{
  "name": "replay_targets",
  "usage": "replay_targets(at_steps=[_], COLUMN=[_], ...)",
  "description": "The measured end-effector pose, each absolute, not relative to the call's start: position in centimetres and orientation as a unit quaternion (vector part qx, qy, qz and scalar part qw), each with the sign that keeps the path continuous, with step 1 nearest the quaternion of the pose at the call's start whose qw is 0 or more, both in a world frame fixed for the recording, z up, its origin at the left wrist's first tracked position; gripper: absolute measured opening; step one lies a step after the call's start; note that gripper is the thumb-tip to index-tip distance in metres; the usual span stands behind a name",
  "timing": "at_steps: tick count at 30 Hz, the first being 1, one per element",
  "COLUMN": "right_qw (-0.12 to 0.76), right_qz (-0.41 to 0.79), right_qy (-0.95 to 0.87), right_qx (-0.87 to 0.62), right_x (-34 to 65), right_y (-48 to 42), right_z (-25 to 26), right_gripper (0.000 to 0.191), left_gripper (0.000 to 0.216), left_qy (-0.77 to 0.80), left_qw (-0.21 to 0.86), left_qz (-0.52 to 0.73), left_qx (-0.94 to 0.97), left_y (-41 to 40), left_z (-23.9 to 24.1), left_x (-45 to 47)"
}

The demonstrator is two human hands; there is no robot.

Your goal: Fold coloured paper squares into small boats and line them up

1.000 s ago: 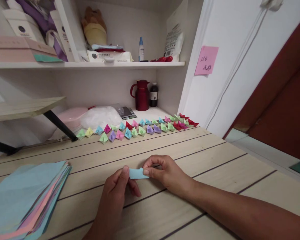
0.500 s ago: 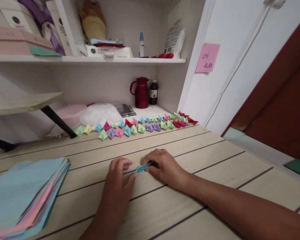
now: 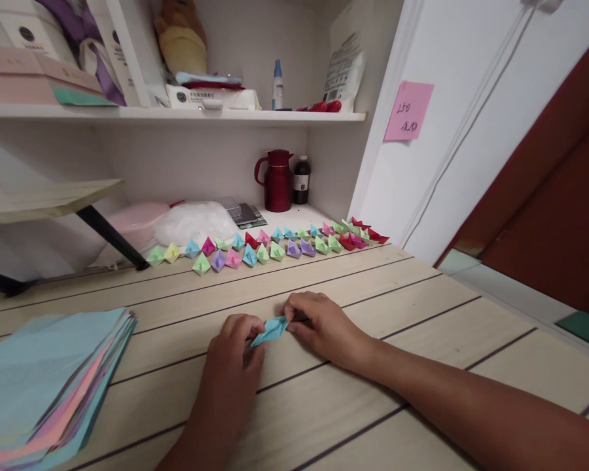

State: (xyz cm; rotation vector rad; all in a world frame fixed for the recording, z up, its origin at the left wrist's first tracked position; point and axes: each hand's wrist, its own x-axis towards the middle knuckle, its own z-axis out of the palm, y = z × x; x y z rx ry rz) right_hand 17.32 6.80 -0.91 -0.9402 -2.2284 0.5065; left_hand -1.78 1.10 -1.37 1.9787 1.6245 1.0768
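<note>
A small blue folded paper boat is held just above the wooden table, stretched between my two hands. My left hand pinches its left end between thumb and fingers. At the other end, my right hand grips the tip between thumb and forefinger. Several finished paper boats in green, pink, purple, red and blue stand in rows along the back of the table. To the left lies a stack of coloured paper sheets, with light blue on top.
Behind the boats, a dark red jug and a brown bottle stand in the shelf unit. A clear plastic bag lies there too. At left, a small raised wooden stand has black legs on the table.
The blue paper has turned to show a wider face. My left fingers have closed onto its left end, and my right hand keeps its grip at the other end.
</note>
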Motion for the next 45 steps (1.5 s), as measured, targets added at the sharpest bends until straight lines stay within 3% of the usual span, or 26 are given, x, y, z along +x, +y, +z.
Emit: replay_targets(at_steps=[12,22,31,37,41,45], right_qw=[0.325,0.320,0.302,0.356,0.368,0.351], right_qz=[0.189,0.181,0.153,0.238,0.297,0.255], right_qy=[-0.850,-0.862,-0.878,-0.842,-0.821,-0.839], right_qx=[-0.370,-0.350,-0.339,-0.327,-0.319,-0.329], right_x=[17.3,17.6,17.5,17.8,17.6,17.2], right_y=[7.7,8.0,7.5,7.1,6.6,6.5], right_z=[-1.3,-1.3,-1.2,-0.6,-0.3,-0.5], right_gripper=[0.023,0.015,0.017,0.034,0.036,0.025], left_gripper=[0.011,0.016,0.020,0.023,0.021,0.021], left_qy=[0.625,0.593,0.597,0.595,0.595,0.581], left_qw=[0.153,0.033,0.015,0.007,0.000,-0.011], left_qz=[0.306,0.186,0.152,0.133,0.121,0.125], left_qx=[0.702,0.783,0.788,0.793,0.794,0.804], left_y=[1.2,0.5,0.7,0.7,0.5,0.5], left_z=[-1.7,-0.5,-0.7,-0.6,-0.3,-0.5], left_x=[-1.7,-1.5,-1.4,-1.2,-0.9,-0.7])
